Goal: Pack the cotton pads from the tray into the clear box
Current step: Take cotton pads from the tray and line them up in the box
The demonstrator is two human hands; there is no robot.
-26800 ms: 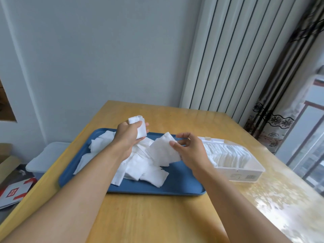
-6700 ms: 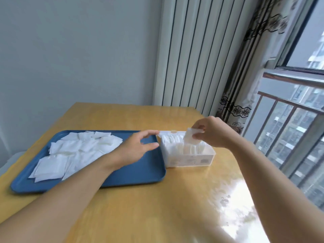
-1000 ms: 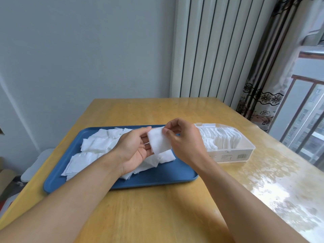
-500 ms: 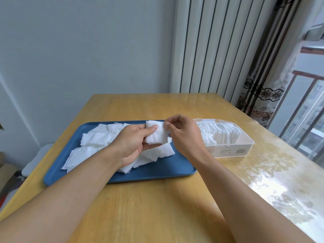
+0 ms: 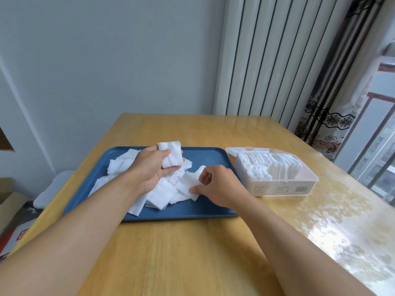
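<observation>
Right hand dropped to tray, pinching pad; left hand grips stack (fingers curled).

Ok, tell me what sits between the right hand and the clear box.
Head view: only a bare strip of the blue tray and its rim separates the right hand from the clear box; no loose pads lie there.

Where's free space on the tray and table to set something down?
Bare tray along its near edge and its far right corner beside the box. Open table in front of the tray and behind it. Crowded: the pads mid-tray, under the left hand and right hand.
</observation>
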